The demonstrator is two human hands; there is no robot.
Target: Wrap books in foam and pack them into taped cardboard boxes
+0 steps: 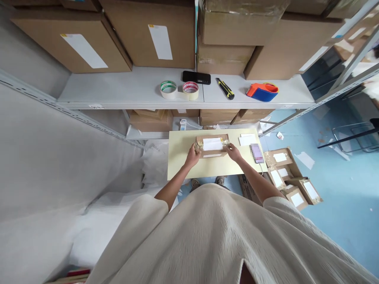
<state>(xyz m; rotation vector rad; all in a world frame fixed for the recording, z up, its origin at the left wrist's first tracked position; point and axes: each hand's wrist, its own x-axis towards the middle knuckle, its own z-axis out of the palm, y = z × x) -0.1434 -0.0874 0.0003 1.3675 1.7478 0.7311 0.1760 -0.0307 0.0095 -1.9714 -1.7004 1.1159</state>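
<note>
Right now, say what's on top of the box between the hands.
On the box: a white label and shiny tape toward both ends. What the label covers is hidden.

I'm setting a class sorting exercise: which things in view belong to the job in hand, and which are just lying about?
Likely belonging:
taped carton, between left hand and right hand
yellow tabletop beneath
white paper slips
tape dispenser and utility knife, perhaps

Apparently just lying about:
black phone on the shelf
loose paper on the floor
</note>
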